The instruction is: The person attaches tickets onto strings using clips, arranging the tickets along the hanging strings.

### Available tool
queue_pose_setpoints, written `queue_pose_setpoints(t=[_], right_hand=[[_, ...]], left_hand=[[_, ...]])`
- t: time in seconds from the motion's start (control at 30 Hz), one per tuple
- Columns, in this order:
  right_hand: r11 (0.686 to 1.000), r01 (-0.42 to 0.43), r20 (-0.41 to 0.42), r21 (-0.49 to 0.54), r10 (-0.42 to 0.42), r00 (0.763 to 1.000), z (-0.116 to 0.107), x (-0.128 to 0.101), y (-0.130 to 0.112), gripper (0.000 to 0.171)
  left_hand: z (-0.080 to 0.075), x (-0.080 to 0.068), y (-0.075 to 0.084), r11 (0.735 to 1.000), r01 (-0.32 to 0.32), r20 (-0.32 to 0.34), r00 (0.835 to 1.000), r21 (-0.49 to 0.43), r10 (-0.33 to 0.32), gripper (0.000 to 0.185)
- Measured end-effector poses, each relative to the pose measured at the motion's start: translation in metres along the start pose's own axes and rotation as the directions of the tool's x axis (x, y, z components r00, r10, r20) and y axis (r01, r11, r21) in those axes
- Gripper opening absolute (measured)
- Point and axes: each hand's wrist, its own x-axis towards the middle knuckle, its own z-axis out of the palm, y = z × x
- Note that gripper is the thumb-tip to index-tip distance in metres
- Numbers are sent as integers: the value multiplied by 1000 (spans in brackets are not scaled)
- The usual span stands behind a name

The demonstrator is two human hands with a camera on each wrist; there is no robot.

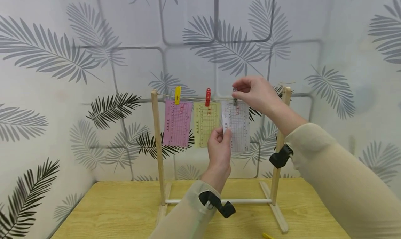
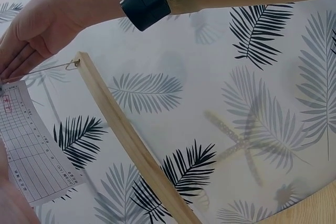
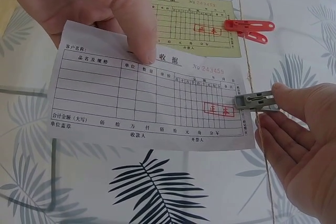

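A: Nearest to us, on the wooden table [image 1: 119, 211], stands the small wooden drying rack [image 1: 157, 145]. What do the hands do there?

B: The left hand [image 1: 219, 148] pinches the lower left edge of the white receipt [image 1: 237, 127] between thumb and fingers. It keeps the paper flat.

A: And higher, at the string [image 1: 194, 98]?

B: The right hand [image 1: 255, 93] holds the grey clothespin [image 3: 254, 100] with thumb and index finger, the other fingers loosely apart. The pin sits on the string, at the top edge of the white receipt.

A: What could go wrong, in your opinion?

B: If the pin bites only the string and not the paper, I think the receipt slips when the left hand lets go. Too strong a pull can also tilt the light rack.

A: And behind?

B: The yellow receipt [image 1: 205, 123] under a red clothespin [image 1: 207, 97], then the pink receipt [image 1: 177, 122] under a yellow clothespin [image 1: 177, 94], before the leaf-pattern wall [image 1: 78, 58].
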Motion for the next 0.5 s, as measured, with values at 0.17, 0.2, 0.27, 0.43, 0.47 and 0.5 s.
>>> queue_pose_setpoints(t=[0.17,0.2,0.27,0.43,0.47,0.5], right_hand=[[1000,-1,-4,-12,1,1000,-2,0,0,37],[1000,-2,-1,-13,2,1000,-3,0,0,38],[1000,-4,4,-14,4,1000,-4,-1,0,39],[1000,1,8,-22,-1,1000,-5,-4,-1,40],[1000,3,7,-23,-3,1000,-5,-5,-1,40],[1000,5,7,-28,-5,1000,-5,-5,-2,40]], left_hand=[[-1,0,-2,1000,0,1,1000,4,0,15],[-2,-1,-3,1000,2,-2,1000,9,-2,15],[-2,0,-3,1000,5,-7,1000,19,-5,15],[-5,-2,-3,999,5,-27,1000,44,-4,16],[-5,-2,-3,999,5,-29,1000,47,-3,16],[-6,-2,-3,999,4,-32,999,49,-3,15]])
